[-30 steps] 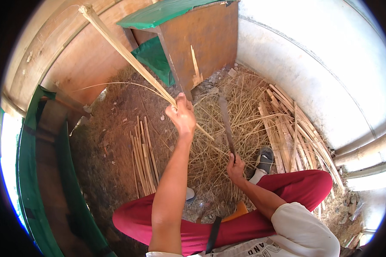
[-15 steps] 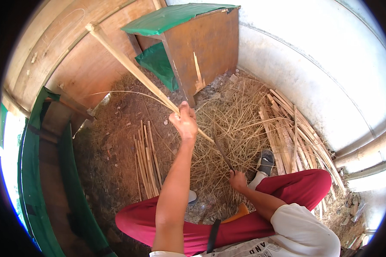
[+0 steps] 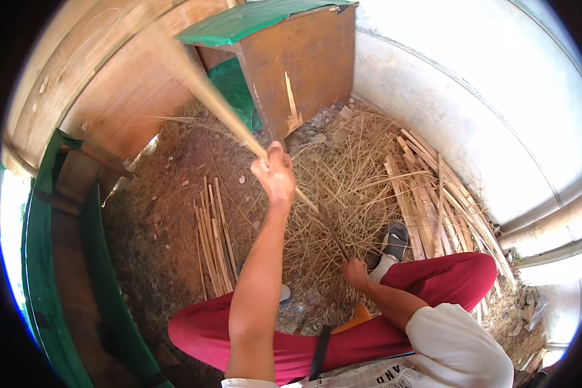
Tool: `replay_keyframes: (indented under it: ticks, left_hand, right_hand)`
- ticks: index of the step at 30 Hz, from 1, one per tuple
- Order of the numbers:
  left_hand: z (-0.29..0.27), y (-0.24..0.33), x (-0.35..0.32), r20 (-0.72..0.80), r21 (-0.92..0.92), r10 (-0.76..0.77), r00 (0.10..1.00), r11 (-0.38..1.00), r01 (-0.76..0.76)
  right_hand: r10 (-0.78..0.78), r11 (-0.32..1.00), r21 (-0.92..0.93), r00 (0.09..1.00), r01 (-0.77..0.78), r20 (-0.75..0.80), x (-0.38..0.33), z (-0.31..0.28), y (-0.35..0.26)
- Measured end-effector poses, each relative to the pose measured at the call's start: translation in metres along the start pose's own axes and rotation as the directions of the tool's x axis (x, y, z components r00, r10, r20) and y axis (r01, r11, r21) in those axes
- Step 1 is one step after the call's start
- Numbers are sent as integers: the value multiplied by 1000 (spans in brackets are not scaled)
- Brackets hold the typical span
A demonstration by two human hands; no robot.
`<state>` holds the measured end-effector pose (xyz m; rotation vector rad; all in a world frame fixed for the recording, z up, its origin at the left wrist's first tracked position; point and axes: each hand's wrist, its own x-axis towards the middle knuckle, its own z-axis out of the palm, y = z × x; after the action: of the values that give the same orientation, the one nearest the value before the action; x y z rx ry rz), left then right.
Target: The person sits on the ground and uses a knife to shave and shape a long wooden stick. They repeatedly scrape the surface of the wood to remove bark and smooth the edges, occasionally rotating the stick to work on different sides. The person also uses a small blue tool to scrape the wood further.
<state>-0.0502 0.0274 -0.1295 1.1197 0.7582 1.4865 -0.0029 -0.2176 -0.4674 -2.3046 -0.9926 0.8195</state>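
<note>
- Hands work over a straw-littered floor, seen from above; the person sits with red trousers [image 3: 433, 284] across the lower frame.
- The left hand [image 3: 275, 174], at frame centre, is raised and fisted around a long pale strip [image 3: 220, 107].
- The strip runs from the upper left of the frame, where it blurs, down through the fist, and its short lower end pokes out toward the lower right.
- The right hand [image 3: 355, 273], lower right of centre just above the right knee, is closed around the handle of a dark blade [image 3: 333, 234].
- The blade slants up and left from that hand toward the strip's lower end; whether the two touch cannot be told.
- A bundle [image 3: 212, 239] of split sticks lies on the dirt left of the raised forearm, apart from both hands.
- A larger heap of slats [image 3: 433, 194] fans out at the right, along the foot of the white wall [image 3: 472, 97].
- Loose straw [image 3: 343, 174] covers the ground between the two piles.
- A brown cabinet [image 3: 304, 64] with a green top [image 3: 252, 22] stands at the upper middle.
- A grey shoe [image 3: 394, 240] shows just right of the right hand.
- A green rail [image 3: 42, 258] curves down the left edge.
</note>
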Motion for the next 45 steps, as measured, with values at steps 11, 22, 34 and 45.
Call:
replay_keyframes:
  ticks: [11, 22, 34, 45]
  left_hand:
    - [-13, -5, -1, -8, 12, -1, 1000, 1000, 1]
    - [-24, -2, 8, -111, 63, 24, 994, 998, -17]
    - [-20, -3, 5, -134, 76, 40, 990, 997, -30]
    - [-51, 2, 14, -136, -12, 81, 987, 996, -84]
  right_hand:
    - [12, 979, 205, 1000, -16, 23, -3, -24, -38]
    - [-27, 979, 203, 1000, 26, 2, -7, -6, -42]
    - [56, 993, 99, 990, -69, 129, -12, -17, -45]
    - [36, 965, 260, 999, -32, -12, -8, -9, -53]
